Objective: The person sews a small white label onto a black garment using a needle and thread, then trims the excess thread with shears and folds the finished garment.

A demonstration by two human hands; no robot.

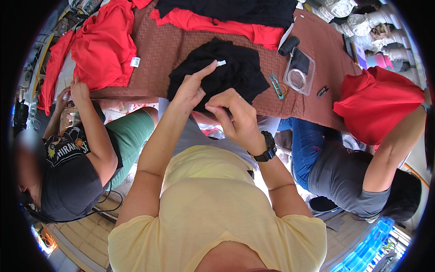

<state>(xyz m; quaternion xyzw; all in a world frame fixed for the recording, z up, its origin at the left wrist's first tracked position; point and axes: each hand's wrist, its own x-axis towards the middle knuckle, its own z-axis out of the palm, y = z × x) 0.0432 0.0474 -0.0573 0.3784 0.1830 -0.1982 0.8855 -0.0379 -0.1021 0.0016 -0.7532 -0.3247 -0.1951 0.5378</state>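
Observation:
A black garment (pixel 244 75) lies bunched on the table in front of me, with a small white label (pixel 220 63) on it. My left hand (pixel 192 88) is at its left side, one digit stretched to the label and the others curled in against the cloth, partly hidden. Just right of it, over the garment's near edge, my right hand (pixel 235 115) is closed, thumb and forefinger brought together. Whatever is between them is too small to make out. A black watch (pixel 268 147) is on my right wrist.
Right of the garment lie green thread snips (pixel 276 86), a clear plastic box (pixel 308 70), a black thread spool (pixel 288 46) and a small dark object (pixel 322 91). Co-workers sit on both sides with red garments (pixel 106 50). Black and red cloth (pixel 226 13) covers the brown tablecloth's (pixel 156 54) far side.

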